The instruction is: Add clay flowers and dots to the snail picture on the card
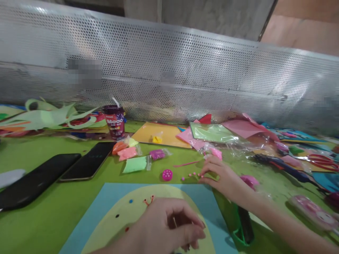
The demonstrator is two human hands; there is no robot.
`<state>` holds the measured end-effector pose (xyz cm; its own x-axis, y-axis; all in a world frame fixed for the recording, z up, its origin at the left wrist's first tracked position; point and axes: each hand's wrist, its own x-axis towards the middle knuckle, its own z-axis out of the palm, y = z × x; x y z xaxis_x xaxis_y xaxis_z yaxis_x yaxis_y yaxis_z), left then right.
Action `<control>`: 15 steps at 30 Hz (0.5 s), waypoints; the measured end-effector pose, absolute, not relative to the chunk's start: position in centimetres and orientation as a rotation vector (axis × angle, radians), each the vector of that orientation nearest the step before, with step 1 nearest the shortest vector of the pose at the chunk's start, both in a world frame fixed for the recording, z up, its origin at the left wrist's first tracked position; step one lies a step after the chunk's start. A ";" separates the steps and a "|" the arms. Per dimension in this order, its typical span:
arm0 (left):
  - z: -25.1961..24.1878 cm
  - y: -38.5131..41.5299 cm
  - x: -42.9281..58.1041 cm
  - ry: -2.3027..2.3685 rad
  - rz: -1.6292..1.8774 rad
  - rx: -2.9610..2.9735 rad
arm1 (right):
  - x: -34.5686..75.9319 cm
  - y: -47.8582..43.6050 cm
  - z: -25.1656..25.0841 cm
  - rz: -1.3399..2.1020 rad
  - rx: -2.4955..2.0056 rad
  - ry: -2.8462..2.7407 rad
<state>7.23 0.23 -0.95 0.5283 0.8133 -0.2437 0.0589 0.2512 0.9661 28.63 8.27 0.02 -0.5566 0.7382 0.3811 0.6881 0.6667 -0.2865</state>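
My left hand (169, 222) hovers over a pale yellow round shape (137, 204) on a blue sheet (97, 208). Its fingers are curled, thumb and index tips close together; anything between them is hidden. Small red-orange stalks (148, 200), a blue dot (130, 201) and a black dot (117, 216) show on the yellow. Past the sheet's far edge, my right hand (225, 176) pinches at a small pink clay ball (200, 175), the end one in a short row. A purple ball (183, 179), a thin pink strip (186, 163) and a round magenta piece with light dots (167, 175) lie nearby.
Clay packets, among them a green one (136, 164), lie beyond the sheet. Two dark phones (88, 164) and a lidded cup with a straw (114, 121) are at left. Red scissors (321, 161), a green-handled tool (242, 229) and paper scraps fill the right. A perforated metal panel (169, 67) stands behind.
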 end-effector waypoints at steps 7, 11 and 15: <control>0.1 0.0 7.2 0.920 0.565 1.246 | 27.7 8.6 -0.3 0.032 -1.046 -2.499; -0.1 -0.1 7.1 0.908 0.575 1.248 | 27.4 8.5 -0.4 0.034 -1.076 -2.538; -0.8 -0.1 7.1 0.886 0.616 1.265 | 27.0 8.0 -0.4 0.027 -1.082 -2.517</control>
